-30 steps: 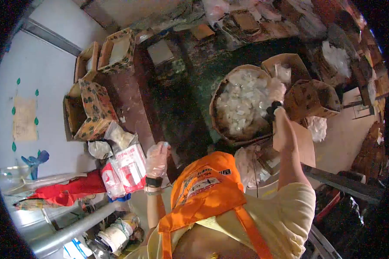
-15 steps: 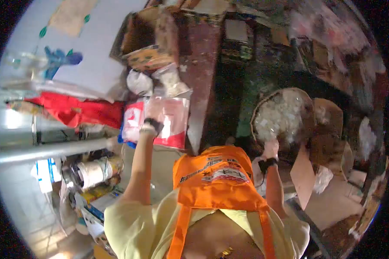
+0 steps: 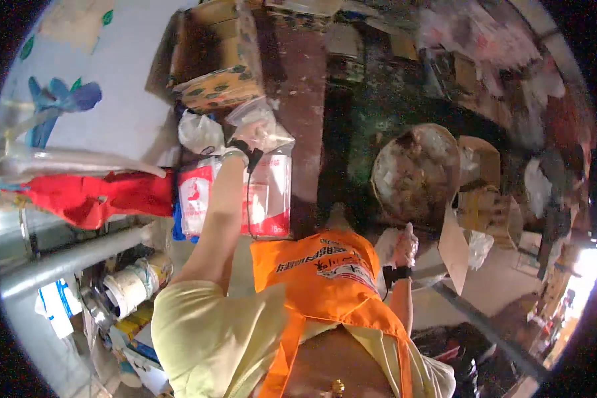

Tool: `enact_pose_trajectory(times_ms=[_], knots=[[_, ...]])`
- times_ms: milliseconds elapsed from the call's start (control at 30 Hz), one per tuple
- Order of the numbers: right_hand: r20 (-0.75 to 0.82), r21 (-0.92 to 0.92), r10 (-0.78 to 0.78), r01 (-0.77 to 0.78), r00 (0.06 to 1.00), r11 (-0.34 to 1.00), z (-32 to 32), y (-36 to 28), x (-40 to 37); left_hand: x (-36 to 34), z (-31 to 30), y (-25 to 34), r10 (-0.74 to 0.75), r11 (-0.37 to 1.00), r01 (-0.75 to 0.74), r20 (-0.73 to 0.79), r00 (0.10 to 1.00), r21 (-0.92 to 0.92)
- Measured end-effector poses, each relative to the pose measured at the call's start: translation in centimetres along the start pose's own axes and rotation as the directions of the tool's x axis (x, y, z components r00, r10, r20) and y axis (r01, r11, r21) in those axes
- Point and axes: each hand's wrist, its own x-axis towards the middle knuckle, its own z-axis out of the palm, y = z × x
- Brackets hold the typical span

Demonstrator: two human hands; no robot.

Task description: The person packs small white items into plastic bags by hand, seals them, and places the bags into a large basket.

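Note:
My left hand reaches over a clear plastic bag with pale contents; its fingers overlap the bag and blend into it. Under that forearm lies a red-and-white printed package, and a knotted white plastic bag sits beside the wrist. On the other side, my right hand is closed just below the near rim of a round basket. Something whitish shows at its fingers, too blurred to name. Pale, crumpled pieces lie inside the basket. Both wrists wear black bands.
An open cardboard box stands behind the bags. Red cloth and a grey pipe are at the left. Cardboard boxes crowd the right of the basket, with a cardboard flap jutting toward me.
My left hand has moved forward from the red-and-white package to the clear plastic bag. My right hand has drawn back slightly from the basket's rim, and the view has shifted.

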Motion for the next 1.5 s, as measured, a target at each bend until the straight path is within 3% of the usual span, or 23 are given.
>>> enact_pose_trajectory(times_ms=[33, 133, 167, 200, 233, 267, 300, 333, 367, 400, 467, 500, 533, 567, 600, 633, 700, 767, 900, 1000, 1133, 1300, 1500], knots=[[0.046, 0.073, 0.013, -0.016, 0.999, 0.997, -0.5, -2.8, -0.4, 1.6, 0.1, -3.0, 0.138, 0.990, -0.137, 0.019, 0.990, -0.018], [0.242, 0.317, 0.087, -0.163, 0.966, 0.934, -1.2, -9.2, -0.7, -2.8, 4.3, 5.8, -0.258, 0.779, 0.310, 0.172, 0.951, -0.545], [0.348, 0.379, 0.108, -0.245, 0.931, 0.892, -1.3, -11.2, -0.5, -3.8, 5.1, 5.0, 0.054, 0.996, -0.032, 0.276, 0.960, -0.084], [0.451, 0.363, 0.148, -0.332, 0.880, 0.871, -1.9, -13.7, -0.3, -4.7, 5.9, 4.4, 0.361, 0.826, -0.470, 0.350, 0.865, 0.311], [0.502, 0.827, -0.064, -0.458, 0.862, 0.326, 1.1, -10.7, -0.9, -7.2, 9.3, 6.9, 0.199, 0.973, -0.135, 0.379, 0.904, -0.188], [0.560, 0.828, -0.170, -0.544, 0.811, 0.133, 1.6, -11.5, -0.6, -9.8, 12.7, 9.6, 0.032, 0.744, 0.244, 0.398, 0.917, -0.622], [0.634, 0.773, -0.204, -0.601, 0.746, 0.202, 1.1, -13.5, -0.5, -16.0, 16.2, 19.0, -0.193, 0.486, 0.530, 0.506, 0.841, -0.695], [0.698, 0.711, -0.210, -0.625, 0.685, 0.323, 0.4, -15.3, -0.9, -16.0, 18.0, 16.3, -0.060, 0.748, 0.338, 0.449, 0.892, -0.572], [0.759, 0.636, -0.208, -0.634, 0.617, 0.439, 0.0, -16.8, -1.2, -17.6, 19.5, 17.8, -0.156, 0.876, 0.345, 0.479, 0.864, -0.337], [0.807, 0.578, -0.213, -0.662, 0.551, 0.477, -0.1, -17.9, -1.4, -18.8, 22.9, 16.6, 0.034, 0.879, 0.188, 0.449, 0.893, -0.439], [0.602, 0.702, -0.490, -0.710, 0.631, -0.052, 2.0, -16.8, -1.2, -20.6, 27.5, 15.5, 0.009, 0.894, 0.266, 0.609, 0.793, -0.361], [0.750, 0.654, -0.223, -0.749, 0.623, 0.106, -2.0, -16.8, -1.1, -21.5, 29.8, 15.0, -0.003, 0.903, 0.295, 0.681, 0.733, -0.313], [0.479, 0.836, -0.362, -0.290, 0.799, 0.466, -3.1, -14.2, -0.1, -22.3, 31.2, 15.9, 0.081, 0.933, 0.192, 0.698, 0.711, -0.304], [0.217, 0.714, -0.585, 0.282, 0.782, 0.641, -3.6, -11.1, 1.0, -22.4, 32.0, 16.7, -0.017, 0.947, 0.234, 0.695, 0.719, -0.219], [0.226, 0.674, -0.500, 0.236, 0.836, 0.700, -4.4, -8.8, 2.1, -22.7, 32.6, 17.3, -0.116, 0.951, 0.279, 0.681, 0.723, -0.133], [0.287, 0.716, -0.308, 0.010, 0.907, 0.698, -5.5, -7.0, 3.8, -22.8, 33.2, 18.1, -0.216, 0.944, 0.325, 0.655, 0.724, -0.049], [0.280, 0.692, 0.010, -0.209, 0.960, 0.691, -7.4, -3.3, 8.8, -22.9, 33.3, 19.6, -0.170, 0.980, 0.200, 0.545, 0.821, 0.005], [0.105, 0.560, 0.110, -0.150, 0.988, 0.815, -9.2, 1.2, 14.7, -23.6, 33.4, 22.4, -0.129, 0.992, 0.121, 0.427, 0.895, 0.044], [-0.169, 0.222, 0.193, -0.154, 0.966, 0.963, -14.1, 10.9, 23.6, -21.5, 32.4, 18.1, -0.231, 0.946, 0.299, 0.381, 0.895, -0.127], [-0.214, 0.074, 0.252, -0.242, 0.944, 0.967, -16.6, 16.9, 26.1, -20.2, 32.0, 16.6, -0.323, 0.618, 0.640, 0.595, 0.736, -0.456], [-0.117, 0.012, 0.313, -0.314, 0.942, 0.949, -13.9, 20.6, 26.6, -20.9, 33.8, 16.9, -0.419, 0.648, 0.599, 0.437, 0.796, -0.471], [0.125, 0.029, 0.363, -0.369, 0.923, 0.929, -4.0, 22.0, 25.9, -19.3, 35.8, 14.4, -0.520, 0.661, 0.646, 0.388, 0.761, -0.381], [0.463, 0.127, 0.433, -0.542, 0.773, 0.831, 12.2, 21.1, 24.6, -14.3, 42.0, 6.1, -0.645, 0.636, 0.712, 0.302, 0.702, -0.297]])
